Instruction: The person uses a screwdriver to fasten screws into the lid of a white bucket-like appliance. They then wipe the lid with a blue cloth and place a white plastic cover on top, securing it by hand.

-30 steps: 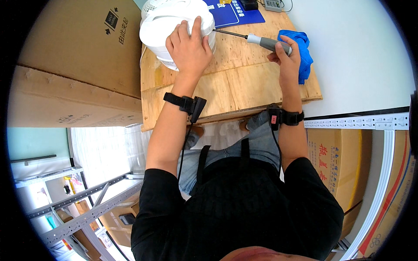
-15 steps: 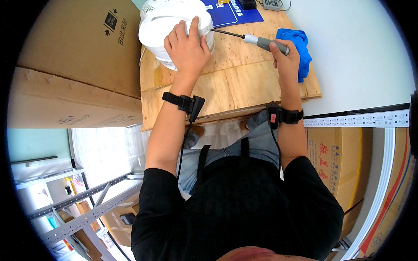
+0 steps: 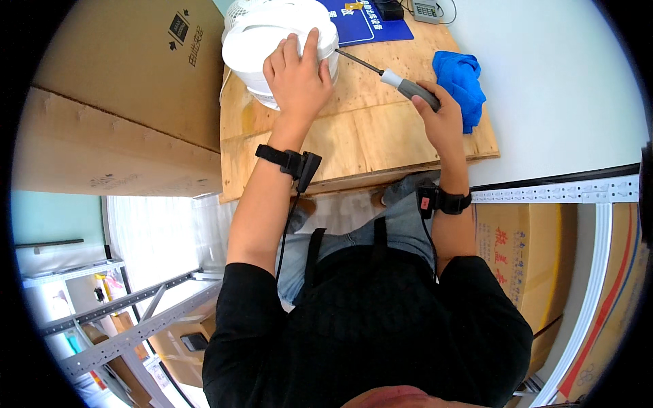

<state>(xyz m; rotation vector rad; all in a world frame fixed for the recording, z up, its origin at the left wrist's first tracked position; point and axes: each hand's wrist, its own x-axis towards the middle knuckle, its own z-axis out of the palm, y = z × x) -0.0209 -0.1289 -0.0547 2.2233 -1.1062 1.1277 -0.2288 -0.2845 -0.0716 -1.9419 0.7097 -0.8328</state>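
Observation:
A white round plastic appliance [image 3: 255, 51] stands at the far left of the wooden table. My left hand [image 3: 299, 81] rests on its lid and near edge, fingers spread and the thumb toward the right side. In my right hand [image 3: 442, 115] is a screwdriver [image 3: 398, 80] with a grey-and-white handle, the fingers closed round the handle's end. Its dark shaft slants up and left, and the tip meets the appliance's right side near the top. What the tip touches there is too small to make out.
A crumpled blue cloth [image 3: 459, 78] lies right of my right hand. Behind are a blue printed mat [image 3: 367, 30], a black box [image 3: 389, 9] and a grey keypad device [image 3: 426, 11]. A large cardboard box [image 3: 122, 88] walls the left; the wooden table [image 3: 367, 136] ends before my legs.
My right hand has come nearer and slightly left, so the screwdriver slants more steeply, handle end lower. The tip stays at the appliance's side. My left hand keeps its place on the lid.

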